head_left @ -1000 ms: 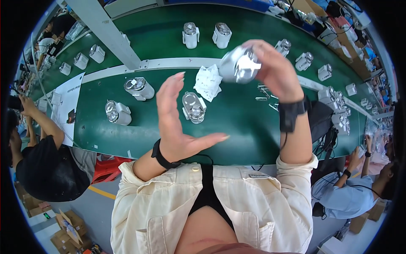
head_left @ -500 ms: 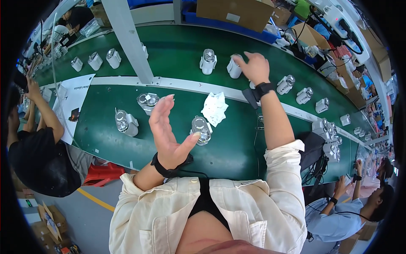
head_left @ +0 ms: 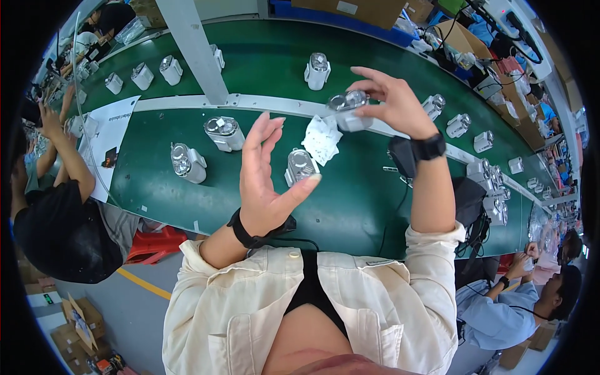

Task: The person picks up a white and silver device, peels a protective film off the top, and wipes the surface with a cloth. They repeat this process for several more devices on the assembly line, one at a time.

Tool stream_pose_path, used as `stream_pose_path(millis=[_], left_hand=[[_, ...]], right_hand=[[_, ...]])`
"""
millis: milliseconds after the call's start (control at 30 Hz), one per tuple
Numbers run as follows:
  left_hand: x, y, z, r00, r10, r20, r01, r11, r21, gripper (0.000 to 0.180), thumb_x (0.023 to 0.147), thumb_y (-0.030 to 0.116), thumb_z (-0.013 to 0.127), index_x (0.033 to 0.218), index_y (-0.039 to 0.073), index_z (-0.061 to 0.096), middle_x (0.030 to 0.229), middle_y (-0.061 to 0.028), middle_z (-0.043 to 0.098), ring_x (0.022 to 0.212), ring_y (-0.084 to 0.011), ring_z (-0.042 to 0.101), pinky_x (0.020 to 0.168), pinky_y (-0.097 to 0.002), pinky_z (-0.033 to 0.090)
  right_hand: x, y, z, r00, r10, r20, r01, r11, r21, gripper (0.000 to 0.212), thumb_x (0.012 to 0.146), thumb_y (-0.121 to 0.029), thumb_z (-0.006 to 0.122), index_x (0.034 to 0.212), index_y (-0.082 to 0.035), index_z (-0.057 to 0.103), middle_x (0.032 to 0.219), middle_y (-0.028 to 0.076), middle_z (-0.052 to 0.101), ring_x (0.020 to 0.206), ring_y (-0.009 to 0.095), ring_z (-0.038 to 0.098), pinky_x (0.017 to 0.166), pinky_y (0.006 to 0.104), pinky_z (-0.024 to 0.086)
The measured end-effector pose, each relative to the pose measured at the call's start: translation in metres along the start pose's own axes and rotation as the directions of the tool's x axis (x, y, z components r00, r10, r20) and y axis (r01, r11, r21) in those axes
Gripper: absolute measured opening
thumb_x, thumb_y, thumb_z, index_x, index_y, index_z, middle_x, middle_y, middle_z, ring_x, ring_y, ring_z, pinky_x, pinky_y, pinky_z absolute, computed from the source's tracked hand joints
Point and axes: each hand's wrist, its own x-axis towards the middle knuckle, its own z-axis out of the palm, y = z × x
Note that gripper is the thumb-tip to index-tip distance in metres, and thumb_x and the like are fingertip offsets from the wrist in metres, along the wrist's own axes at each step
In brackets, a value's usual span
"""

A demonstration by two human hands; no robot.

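Observation:
My right hand (head_left: 400,107) grips a white device with a clear, rounded top (head_left: 350,111), held tilted above the white rail and slightly blurred. Below it lies a crumpled white cloth (head_left: 322,139) on the green table (head_left: 262,212). My left hand (head_left: 265,181) is open, thumb and fingers spread, with nothing in it. Just past its thumb stands another such device (head_left: 300,165), partly hidden by the thumb. Two more devices stand left of my left hand: one farther off (head_left: 225,133), one nearer (head_left: 187,164).
Beyond the white rail (head_left: 275,104), a green conveyor belt (head_left: 262,56) carries several similar devices. A metal post (head_left: 194,53) rises from the rail. More devices (head_left: 490,187) cluster at right beside a black bag (head_left: 465,206). People work at both sides.
My right hand has picked a device off the belt and brought it toward me over the rail. My left hand stays open and has shifted slightly right.

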Motion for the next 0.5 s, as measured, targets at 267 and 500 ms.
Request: stream_pose_path(millis=[267,500], left_hand=[[-0.011,0.026,0.018,0.955,-0.24,0.174,0.254,0.965,-0.062,0.1,0.069,0.013,0.083,0.146,-0.006,0.021,0.127,-0.0213,0.05,0.12,-0.0329,0.052,0.101,-0.0389,0.041],[-0.018,0.004,0.025,0.988,0.151,0.034,-0.148,0.854,0.498,0.098,0.069,0.012,0.083,0.145,-0.004,0.023,0.118,-0.0215,0.055,0.107,-0.0325,0.058,0.09,-0.0385,0.047]], right_hand=[[-0.066,-0.086,0.032,0.974,-0.214,0.071,0.152,0.855,0.496,0.058,0.071,0.006,0.075,0.125,0.002,0.054,0.107,0.011,0.065,0.104,0.022,0.062,0.098,0.035,0.045],[-0.105,-0.094,0.067,0.954,-0.078,-0.288,0.141,0.969,0.205,0.033,0.073,0.006,0.073,0.105,0.003,0.064,0.091,0.008,0.064,0.087,0.018,0.06,0.08,0.0279,0.047]])
